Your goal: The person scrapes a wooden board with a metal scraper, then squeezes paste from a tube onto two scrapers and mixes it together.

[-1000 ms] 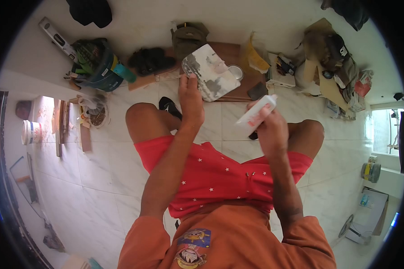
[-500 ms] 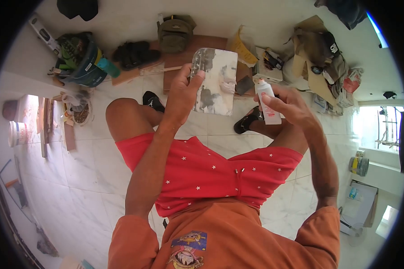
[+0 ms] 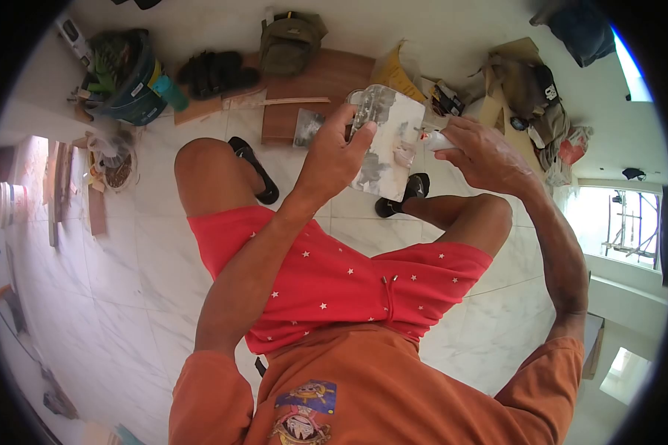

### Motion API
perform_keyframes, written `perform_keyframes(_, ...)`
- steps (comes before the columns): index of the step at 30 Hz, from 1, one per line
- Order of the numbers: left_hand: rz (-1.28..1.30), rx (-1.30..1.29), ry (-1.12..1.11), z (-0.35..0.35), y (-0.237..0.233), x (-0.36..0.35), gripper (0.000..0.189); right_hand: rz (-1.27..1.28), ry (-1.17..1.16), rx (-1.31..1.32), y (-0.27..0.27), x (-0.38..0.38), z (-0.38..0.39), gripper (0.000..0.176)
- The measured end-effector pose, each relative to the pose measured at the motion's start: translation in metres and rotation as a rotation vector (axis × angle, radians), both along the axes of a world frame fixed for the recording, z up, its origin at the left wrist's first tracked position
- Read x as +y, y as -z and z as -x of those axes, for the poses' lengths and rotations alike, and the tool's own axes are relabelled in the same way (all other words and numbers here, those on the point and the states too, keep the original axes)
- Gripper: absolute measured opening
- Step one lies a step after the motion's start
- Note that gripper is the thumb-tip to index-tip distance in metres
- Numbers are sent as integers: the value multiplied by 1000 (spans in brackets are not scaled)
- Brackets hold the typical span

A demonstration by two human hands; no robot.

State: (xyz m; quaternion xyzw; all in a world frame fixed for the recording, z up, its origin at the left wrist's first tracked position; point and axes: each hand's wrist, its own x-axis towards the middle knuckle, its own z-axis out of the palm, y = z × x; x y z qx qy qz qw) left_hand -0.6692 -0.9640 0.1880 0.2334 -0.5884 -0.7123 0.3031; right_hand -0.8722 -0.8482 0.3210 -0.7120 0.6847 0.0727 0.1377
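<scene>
My left hand (image 3: 340, 150) grips the left edge of a flat rectangular plate (image 3: 388, 172), its thumb lying across the top face. Dried white and grey smears cover the plate, and a soft whitish lump of paste (image 3: 404, 154) sits near its right side. In my right hand (image 3: 491, 152) is a small white squeeze bottle (image 3: 438, 140), fingers wrapped round it. The bottle lies tilted nearly level, its red-marked tip pointing left, close to the plate's right edge above the lump. Most of its body is hidden by my fingers.
Against the wall stand a green backpack (image 3: 289, 46), dark sandals (image 3: 217, 74) and a bucket of things (image 3: 142, 104). A yellow bag (image 3: 401, 74) and a cardboard box (image 3: 492, 106) with caps and cloth are on the right. A brown board (image 3: 286, 119) lies on the marble-tiled floor (image 3: 193, 304).
The plate has moved right and tilted. My right hand has tipped the bottle from upright to nearly level, bringing its tip toward the plate. The head view has shifted slightly.
</scene>
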Motion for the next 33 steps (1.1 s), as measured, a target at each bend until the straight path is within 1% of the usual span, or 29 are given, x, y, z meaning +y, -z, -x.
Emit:
perform_keyframes(3, 21, -24, -9, 0, -1, 0, 26, 46, -47, -10, 3, -2, 3, 22)
perform_keyframes(9, 53, -28, -33, 0, 0, 0, 27, 32, -60, 70, -1, -7, -2, 20)
perform_keyframes(14, 66, -38, -59, 3, 8, 0, 26, 40, -56, 87, -4, -10, -6, 19)
perform_keyframes(17, 12, -18, -40, 3, 8, 0, 25, 53, -57, 83, -4, -11, -7, 19)
perform_keyframes(33, 80, -2, -72, 5, 8, 4, 24, 40, -93, 115, -4, -16, -9, 18)
